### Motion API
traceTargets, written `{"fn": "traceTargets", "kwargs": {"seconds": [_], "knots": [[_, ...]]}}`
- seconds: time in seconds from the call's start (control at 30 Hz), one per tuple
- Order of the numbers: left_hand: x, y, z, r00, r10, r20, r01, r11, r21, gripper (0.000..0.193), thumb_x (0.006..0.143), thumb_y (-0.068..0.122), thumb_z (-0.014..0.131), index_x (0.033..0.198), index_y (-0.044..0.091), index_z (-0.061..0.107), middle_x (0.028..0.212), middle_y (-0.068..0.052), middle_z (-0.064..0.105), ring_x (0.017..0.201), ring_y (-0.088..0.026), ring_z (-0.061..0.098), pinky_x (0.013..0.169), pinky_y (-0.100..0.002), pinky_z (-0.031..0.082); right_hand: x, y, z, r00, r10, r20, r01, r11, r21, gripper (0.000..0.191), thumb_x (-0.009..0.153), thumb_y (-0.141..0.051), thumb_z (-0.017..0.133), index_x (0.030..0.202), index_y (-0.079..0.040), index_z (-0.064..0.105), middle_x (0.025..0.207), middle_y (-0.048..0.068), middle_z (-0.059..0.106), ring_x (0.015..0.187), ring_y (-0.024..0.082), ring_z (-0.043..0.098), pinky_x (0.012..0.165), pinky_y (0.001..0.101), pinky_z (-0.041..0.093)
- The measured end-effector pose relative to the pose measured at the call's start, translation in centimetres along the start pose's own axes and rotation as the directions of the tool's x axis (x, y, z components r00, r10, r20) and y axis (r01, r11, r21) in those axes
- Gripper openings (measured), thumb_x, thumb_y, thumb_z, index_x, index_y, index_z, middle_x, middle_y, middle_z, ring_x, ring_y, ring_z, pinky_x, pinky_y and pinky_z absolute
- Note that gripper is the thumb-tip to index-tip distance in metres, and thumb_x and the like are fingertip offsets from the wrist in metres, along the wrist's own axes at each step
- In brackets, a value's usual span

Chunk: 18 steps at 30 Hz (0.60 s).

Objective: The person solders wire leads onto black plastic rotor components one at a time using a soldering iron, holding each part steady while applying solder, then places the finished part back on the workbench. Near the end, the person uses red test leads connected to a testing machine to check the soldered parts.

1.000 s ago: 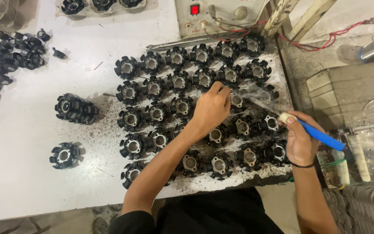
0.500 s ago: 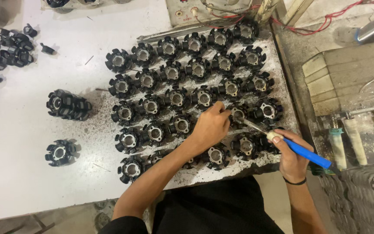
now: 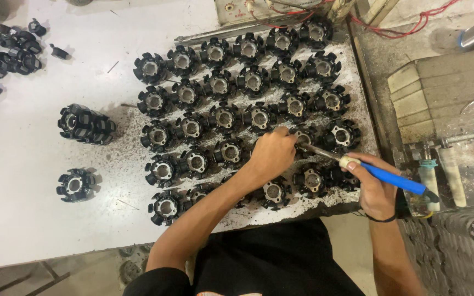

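Note:
Several black star-shaped stator cores (image 3: 231, 87) with metal centres lie in rows on the white table (image 3: 34, 219). My left hand (image 3: 272, 156) rests with curled fingers on one core (image 3: 304, 136) in the lower right rows, steadying it. My right hand (image 3: 374, 189) grips a blue-handled soldering iron (image 3: 393, 179); its metal tip points left and touches that same core beside my left fingers.
A stack of cores (image 3: 86, 124) and a single core (image 3: 75, 185) sit apart at the left. A pile of loose black parts (image 3: 1, 49) lies at the far left. Red wires (image 3: 412, 24), a grey box at the back and a stepped block (image 3: 440, 93) stand at the right.
Both hands have shifted a little lower in the rows and the view has shifted. The iron's tip stays at a core by my left fingers.

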<state>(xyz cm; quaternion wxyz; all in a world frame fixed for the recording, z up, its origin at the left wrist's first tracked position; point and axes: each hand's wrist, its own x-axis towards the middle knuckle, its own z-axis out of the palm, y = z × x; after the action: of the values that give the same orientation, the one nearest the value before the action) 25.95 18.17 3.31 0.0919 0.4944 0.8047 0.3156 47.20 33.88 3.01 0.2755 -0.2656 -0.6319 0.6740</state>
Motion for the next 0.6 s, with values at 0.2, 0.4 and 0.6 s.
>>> {"fn": "traceTargets", "kwargs": {"seconds": [0.2, 0.4, 0.6], "knots": [[-0.8, 0.0, -0.3, 0.998, -0.049, -0.047, 0.044, 0.994, -0.103, 0.015, 0.081, 0.004, 0.064, 0.088, 0.002, 0.077, 0.092, -0.021, 0.066, 0.068, -0.041, 0.070, 0.063, -0.050, 0.058, 0.2, 0.7, -0.5, 1.000, -0.002, 0.013, 0.001, 1.000, 0.011, 0.025, 0.092, 0.000, 0.070, 0.114, 0.011, 0.070, 0.103, 0.019, 0.074, 0.092, 0.023, 0.072, 0.089, 0.0312, 0.057], [-0.6, -0.2, 0.5, 0.991, 0.005, -0.134, -0.019, 0.995, -0.101, 0.011, 0.081, 0.004, 0.066, 0.084, 0.000, 0.076, 0.090, -0.019, 0.066, 0.071, -0.040, 0.071, 0.064, -0.048, 0.060, -0.2, 1.1, -0.5, 0.999, -0.036, -0.014, 0.037, 0.998, 0.057, 0.025, 0.094, 0.001, 0.068, 0.116, 0.012, 0.070, 0.103, 0.020, 0.074, 0.093, 0.023, 0.072, 0.090, 0.0309, 0.057], [-0.9, -0.1, 0.7, 0.997, 0.016, -0.072, -0.015, 1.000, 0.003, 0.012, 0.079, 0.002, 0.065, 0.085, -0.003, 0.075, 0.092, -0.020, 0.066, 0.063, -0.036, 0.071, 0.055, -0.044, 0.059, -0.1, 1.2, -0.5, 0.998, -0.047, -0.034, 0.050, 0.993, 0.108, 0.026, 0.094, 0.001, 0.069, 0.116, 0.013, 0.069, 0.105, 0.020, 0.074, 0.094, 0.024, 0.072, 0.090, 0.0321, 0.058]]}}
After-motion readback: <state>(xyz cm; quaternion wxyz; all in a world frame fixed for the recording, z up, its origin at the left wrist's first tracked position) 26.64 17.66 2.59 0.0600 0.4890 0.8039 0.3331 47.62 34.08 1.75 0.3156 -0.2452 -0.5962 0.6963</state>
